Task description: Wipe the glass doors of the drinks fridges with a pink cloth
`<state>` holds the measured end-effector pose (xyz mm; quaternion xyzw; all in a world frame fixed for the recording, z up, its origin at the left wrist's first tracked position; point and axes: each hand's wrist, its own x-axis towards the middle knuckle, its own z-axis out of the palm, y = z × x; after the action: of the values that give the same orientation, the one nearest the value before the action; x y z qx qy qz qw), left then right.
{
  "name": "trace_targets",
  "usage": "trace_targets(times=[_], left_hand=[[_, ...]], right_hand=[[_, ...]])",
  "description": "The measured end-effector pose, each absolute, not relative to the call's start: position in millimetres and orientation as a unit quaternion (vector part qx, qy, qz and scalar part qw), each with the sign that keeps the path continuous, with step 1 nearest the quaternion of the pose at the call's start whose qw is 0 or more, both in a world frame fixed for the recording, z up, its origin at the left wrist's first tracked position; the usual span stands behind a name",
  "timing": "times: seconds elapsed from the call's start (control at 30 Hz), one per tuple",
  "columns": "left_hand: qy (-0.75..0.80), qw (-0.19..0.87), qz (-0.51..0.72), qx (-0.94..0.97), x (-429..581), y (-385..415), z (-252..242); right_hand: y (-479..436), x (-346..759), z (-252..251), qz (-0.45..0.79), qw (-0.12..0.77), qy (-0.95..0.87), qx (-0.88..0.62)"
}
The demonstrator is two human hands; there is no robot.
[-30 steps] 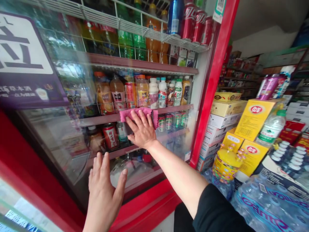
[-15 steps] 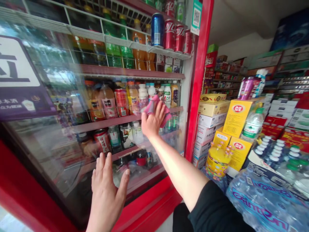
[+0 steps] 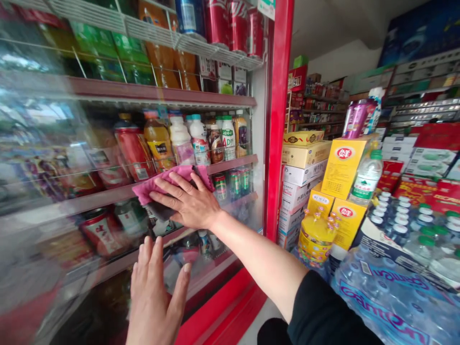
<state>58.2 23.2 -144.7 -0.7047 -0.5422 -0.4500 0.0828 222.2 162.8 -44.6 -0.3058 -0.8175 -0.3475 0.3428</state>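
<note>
My right hand (image 3: 187, 201) presses a pink cloth (image 3: 158, 182) flat against the glass door of a drinks fridge (image 3: 53, 191), fingers spread and pointing left. Below it, my left hand (image 3: 156, 292) rests open on the same glass, palm to the pane, holding nothing. Behind the glass stand rows of bottled drinks (image 3: 179, 139) on shelves, partly hidden by the cloth and my right hand. The glass streaks the view at the left.
The fridge's red upright frame (image 3: 276, 120) stands to the right of my hands. Past it are stacked cartons (image 3: 304, 182), yellow boxes (image 3: 343, 165) and a shrink-wrapped pack of water bottles (image 3: 381, 306). Shop shelves (image 3: 323, 105) fill the background.
My right hand has slid left and down with the cloth, now spread under it. The glass door has shifted left, taking its purple sign out of view. My left hand stays nearly in place.
</note>
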Motion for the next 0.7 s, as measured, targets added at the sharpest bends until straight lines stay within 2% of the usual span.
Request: trace_targets(times=[0.23, 0.37, 0.47, 0.57, 0.7], left_hand=[[-0.522, 0.068, -0.455, -0.718, 92.2, 50.1, -148.3], [-0.513, 0.075, -0.471, -0.714, 101.3, 46.8, -130.0], [-0.502, 0.076, -0.483, -0.713, 105.7, 44.8, -111.8], [-0.486, 0.074, -0.496, -0.715, 111.5, 45.9, -96.0], [-0.475, 0.078, -0.508, -0.714, 118.3, 49.7, -85.6]], right_hand=[[204.9, 300.2, -66.8, -0.304, 0.467, -0.663, -0.5], [222.5, 325.0, -69.2, -0.223, 0.578, -0.514, -0.593], [218.3, 311.7, -65.0, -0.181, 0.62, -0.465, -0.605], [199.6, 281.4, -67.6, -0.224, 0.583, -0.559, -0.545], [182.6, 257.4, -79.5, -0.324, 0.438, -0.749, -0.377]])
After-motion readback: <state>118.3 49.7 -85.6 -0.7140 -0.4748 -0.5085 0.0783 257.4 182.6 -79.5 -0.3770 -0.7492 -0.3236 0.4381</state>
